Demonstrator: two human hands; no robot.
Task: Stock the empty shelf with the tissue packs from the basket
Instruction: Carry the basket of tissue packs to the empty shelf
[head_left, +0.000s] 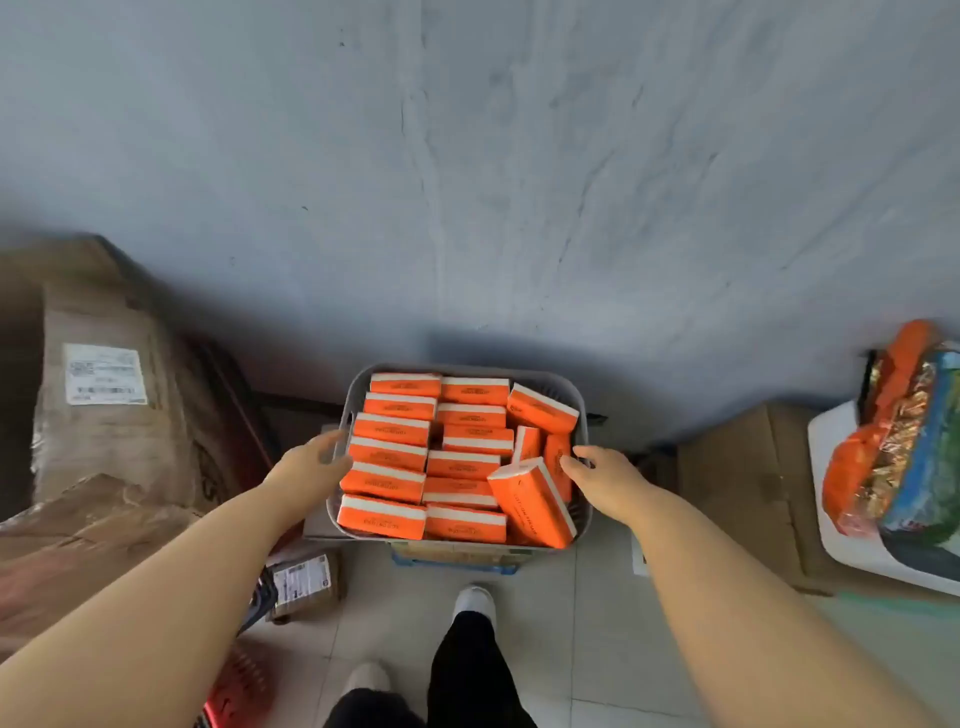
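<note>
Left hand (311, 465): touching basket (358, 387) rim, grip too blurred to tell.
Right hand (605, 480): reaching opposite rim, fingers loose.
Tissue packs (462, 465): filling basket; stocking seemingly not begun.

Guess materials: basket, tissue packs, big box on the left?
Basket: grey moulded plastic by the look, matte, with rounded corners. Tissue packs: orange-and-white wrap, probably plastic film, slight sheen. Box: brown cardboard with a white paper label; glossy patches suggest tape or wrap.
</note>
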